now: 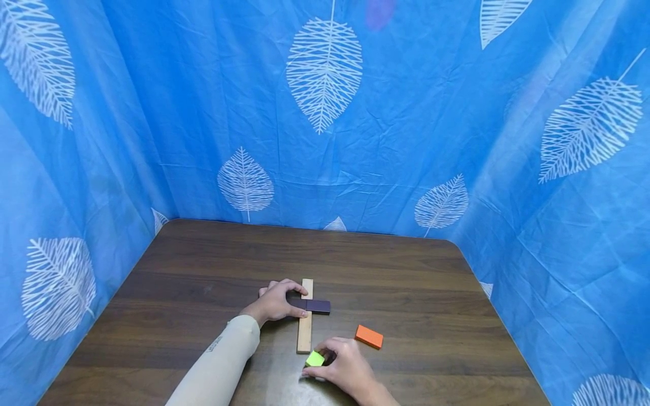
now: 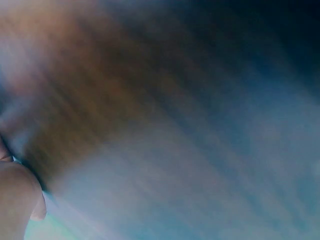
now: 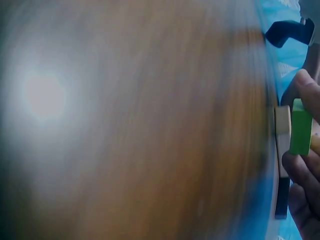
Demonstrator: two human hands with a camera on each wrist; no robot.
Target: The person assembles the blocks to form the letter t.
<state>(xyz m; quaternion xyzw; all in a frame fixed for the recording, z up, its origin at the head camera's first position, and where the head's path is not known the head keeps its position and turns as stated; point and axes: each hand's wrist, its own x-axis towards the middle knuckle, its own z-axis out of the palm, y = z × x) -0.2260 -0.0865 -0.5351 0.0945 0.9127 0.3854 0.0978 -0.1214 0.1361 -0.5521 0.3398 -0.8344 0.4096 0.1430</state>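
A long pale wooden plank (image 1: 304, 335) lies lengthwise on the table. Across it sit two dark purple blocks end to end; the right-hand dark block (image 1: 319, 307) is in plain sight. My left hand (image 1: 274, 300) curls thumb and forefinger round the left-hand dark block (image 1: 297, 303), both fingertips over the plank; firm contact is hard to judge. Between thumb and fingers, my right hand (image 1: 347, 363) pinches a bright green block (image 1: 315, 359) by the plank's near end. The right wrist view shows that green block (image 3: 300, 130) beside the pale wood (image 3: 282, 120). Blur fills most of the left wrist view.
An orange block (image 1: 369, 336) lies to the right of the plank, just beyond my right hand. Brown wood-grain table (image 1: 416, 282) surrounds everything. Blue curtains (image 1: 330, 163) with white leaf prints hang along the back and both sides.
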